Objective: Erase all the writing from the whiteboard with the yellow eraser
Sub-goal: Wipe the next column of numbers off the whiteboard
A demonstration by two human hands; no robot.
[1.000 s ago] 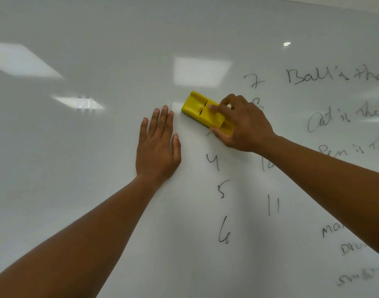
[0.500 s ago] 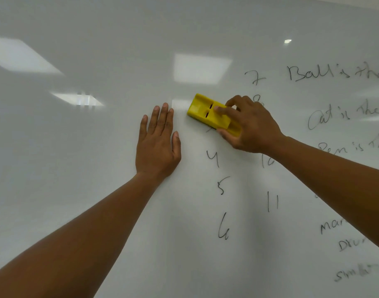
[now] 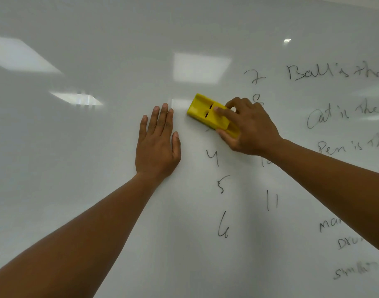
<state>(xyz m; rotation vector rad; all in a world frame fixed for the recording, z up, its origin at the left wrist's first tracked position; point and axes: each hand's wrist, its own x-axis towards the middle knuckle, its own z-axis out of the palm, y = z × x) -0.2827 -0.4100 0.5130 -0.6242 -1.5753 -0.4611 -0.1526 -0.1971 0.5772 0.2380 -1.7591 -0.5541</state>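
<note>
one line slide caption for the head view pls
Right hand wipes yellow eraser across whiteboard; left hand rests flat beside it.

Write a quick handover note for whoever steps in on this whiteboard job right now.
Left hand: flat on the whiteboard, fingers straight, holding nothing.
Right hand: grips the yellow eraser, which is pressed to the board just above the 4.
Done: the left part of the board shows no writing.
Left: the numbers 4, 5, 6, 7, 11, partly hidden marks by the right hand, and the lines of words on the right, starting "Ball is the".
</note>
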